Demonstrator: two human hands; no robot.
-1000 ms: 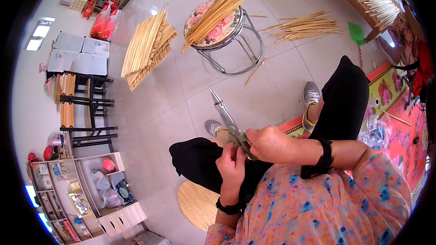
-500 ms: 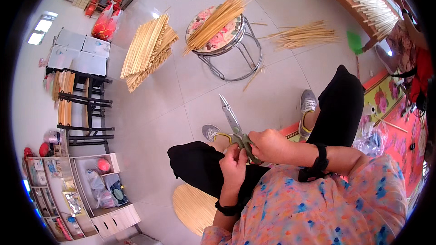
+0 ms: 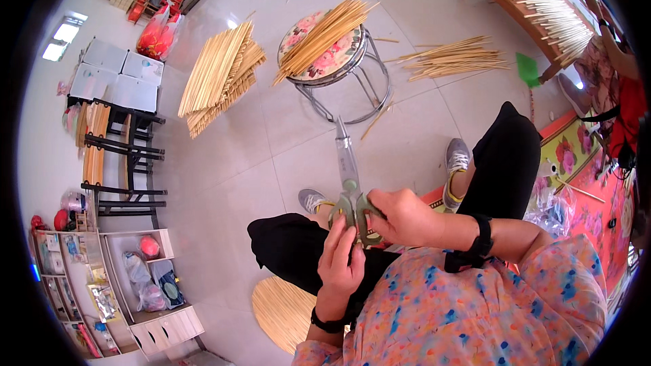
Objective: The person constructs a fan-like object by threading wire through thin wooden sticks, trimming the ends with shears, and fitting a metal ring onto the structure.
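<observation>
The scissors (image 3: pixel 349 183) now point straighter up than a moment ago, right hand (image 3: pixel 400 217) gripping the handles, left hand (image 3: pixel 341 261) fingers curled just under them.

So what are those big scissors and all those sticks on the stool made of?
The scissors look like grey metal blades, dull with a slight shine, and greenish handles that seem to be plastic. The right hand grips them; the left hand touches the handles. The sticks on the stool look like pale bamboo or wood, matte and straw-coloured.
</observation>
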